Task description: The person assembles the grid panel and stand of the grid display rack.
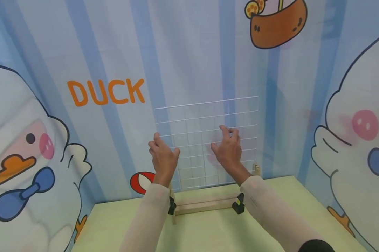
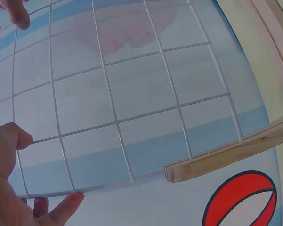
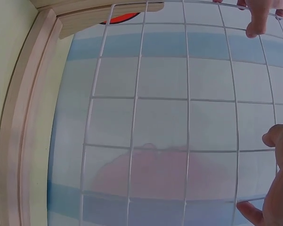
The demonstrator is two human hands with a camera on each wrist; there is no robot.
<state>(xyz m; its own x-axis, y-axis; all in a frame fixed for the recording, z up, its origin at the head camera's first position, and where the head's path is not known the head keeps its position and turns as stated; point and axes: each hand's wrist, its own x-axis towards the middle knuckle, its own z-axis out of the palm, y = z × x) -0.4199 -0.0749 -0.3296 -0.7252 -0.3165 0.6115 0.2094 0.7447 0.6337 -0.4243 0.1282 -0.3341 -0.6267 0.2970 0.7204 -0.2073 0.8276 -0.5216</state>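
Note:
A white wire grid panel stands upright, its lower corner against a wooden side piece of a wooden stand. My left hand is at the panel's left edge. In the left wrist view its fingertips are right at the edge wire, and its thumb overlaps a cross wire. My right hand is before the right half of the panel, fingers spread and slightly bent. In the right wrist view one fingertip meets a wire crossing, with the thumb beside another wire.
Two black clamps sit on the stand's front bar. The stand is on a pale yellow-green table. Directly behind hangs a blue-striped cloth backdrop with printed ducks, and it continues along both sides of the table.

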